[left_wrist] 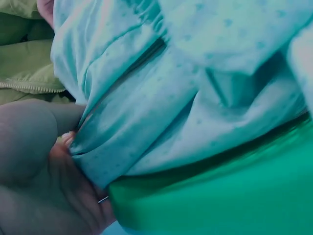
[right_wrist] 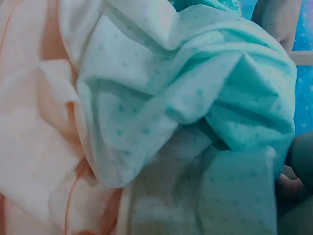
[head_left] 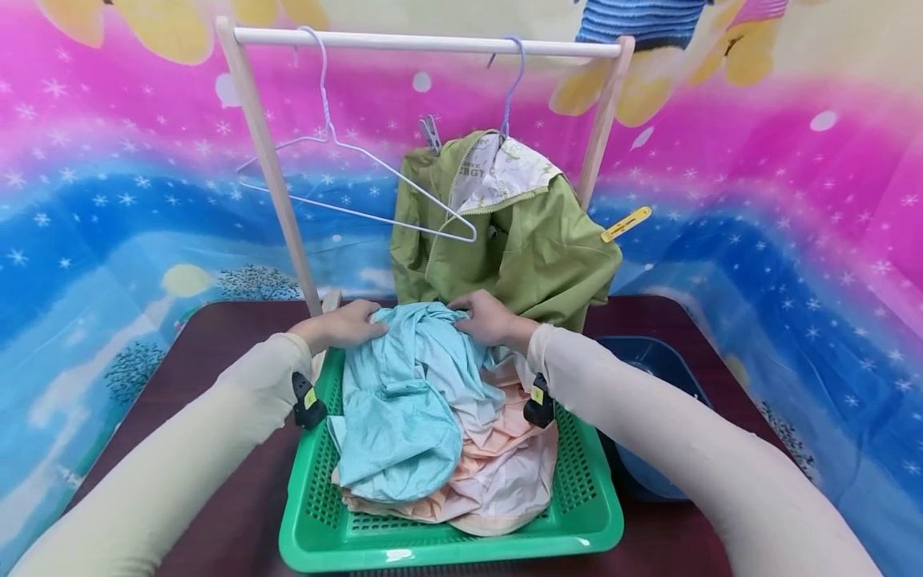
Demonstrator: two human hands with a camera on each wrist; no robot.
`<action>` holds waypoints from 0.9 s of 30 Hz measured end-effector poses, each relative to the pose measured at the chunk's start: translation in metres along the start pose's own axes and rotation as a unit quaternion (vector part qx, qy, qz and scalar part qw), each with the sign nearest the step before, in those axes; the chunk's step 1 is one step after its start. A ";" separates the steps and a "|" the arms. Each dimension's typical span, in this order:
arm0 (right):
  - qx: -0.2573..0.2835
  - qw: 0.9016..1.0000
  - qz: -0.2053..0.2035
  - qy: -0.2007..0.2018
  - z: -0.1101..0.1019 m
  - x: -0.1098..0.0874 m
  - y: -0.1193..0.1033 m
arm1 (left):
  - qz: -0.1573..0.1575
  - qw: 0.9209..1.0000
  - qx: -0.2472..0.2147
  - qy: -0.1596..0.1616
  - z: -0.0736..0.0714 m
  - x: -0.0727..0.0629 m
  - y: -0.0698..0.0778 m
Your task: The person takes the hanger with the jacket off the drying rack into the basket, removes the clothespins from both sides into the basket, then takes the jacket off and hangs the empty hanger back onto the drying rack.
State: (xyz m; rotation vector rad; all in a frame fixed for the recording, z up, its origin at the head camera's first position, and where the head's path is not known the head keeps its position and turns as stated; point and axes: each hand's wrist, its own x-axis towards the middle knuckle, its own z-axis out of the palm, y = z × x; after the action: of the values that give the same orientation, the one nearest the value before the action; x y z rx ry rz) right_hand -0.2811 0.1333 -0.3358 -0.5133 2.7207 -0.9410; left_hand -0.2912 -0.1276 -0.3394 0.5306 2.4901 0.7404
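A turquoise garment (head_left: 404, 437) with small dots lies bunched in the green basket (head_left: 447, 554), its kind hidden by the folds. At its far left edge my left hand (head_left: 342, 324) pinches the cloth. My right hand (head_left: 492, 319) grips the far right edge. In the left wrist view, the left hand (left_wrist: 29, 152) has thumb and fingers on a fold beside the basket wall. Only part of the right hand (right_wrist: 293, 188) shows in the right wrist view, at the cloth's edge. Beneath the turquoise garment is a pale peach one (head_left: 508, 481).
Behind the basket stands a rack with a white rail (head_left: 425, 40). From it hang a bare lilac hanger (head_left: 375, 216) and a green jacket (head_left: 548, 248), with a grey clothespin (head_left: 430, 133) and a yellow clothespin (head_left: 626, 224). A dark blue basin (head_left: 649, 353) sits right of the basket on the table (head_left: 238, 481).
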 end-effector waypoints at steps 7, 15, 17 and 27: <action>0.079 0.994 -0.014 0.079 0.002 0.001 -0.004 | 0.017 0.997 -0.009 0.071 0.008 -0.001 0.004; 0.132 0.977 -0.062 0.158 0.007 -0.002 -0.017 | -0.007 0.977 -0.032 0.212 0.006 -0.009 0.017; 0.130 0.973 -0.072 0.175 0.008 -0.004 -0.020 | -0.007 0.970 -0.044 0.237 0.004 -0.012 0.020; 0.168 0.958 -0.143 0.180 0.004 -0.029 -0.037 | 0.065 0.934 -0.036 0.350 0.016 -0.034 0.051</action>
State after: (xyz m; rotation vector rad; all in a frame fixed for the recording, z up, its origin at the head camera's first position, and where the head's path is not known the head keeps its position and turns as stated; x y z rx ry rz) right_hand -0.2436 0.1152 -0.3134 -0.7413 2.7384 -1.6867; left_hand -0.2436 -0.0985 -0.3097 0.4591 3.0742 1.2441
